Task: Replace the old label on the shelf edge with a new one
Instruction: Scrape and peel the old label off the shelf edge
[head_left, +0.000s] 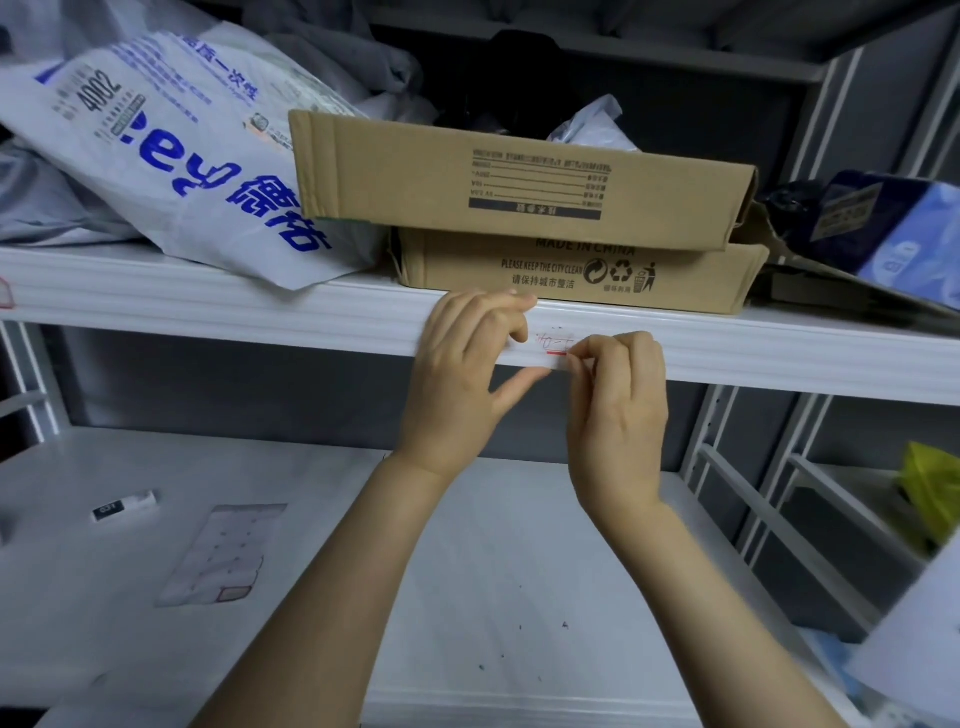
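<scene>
Label (553, 343) with red handwriting sits on the shelf edge (260, 312), directly between my two sets of fingers. My right hand (618, 415) pinches its right end between thumb and forefinger. My left hand (467, 364) clasps the shelf edge just left of it, fingers (498, 312) curled over the face and thumb underneath. I cannot tell whether this is the old one coming off or the new one going on. Below and well left of the fingers, a label sheet (218, 551) lies on the lower shelf (519, 571), one red-bordered sticker showing at its corner. I judge the swap to be midway, with either peeling or smoothing left to do.
</scene>
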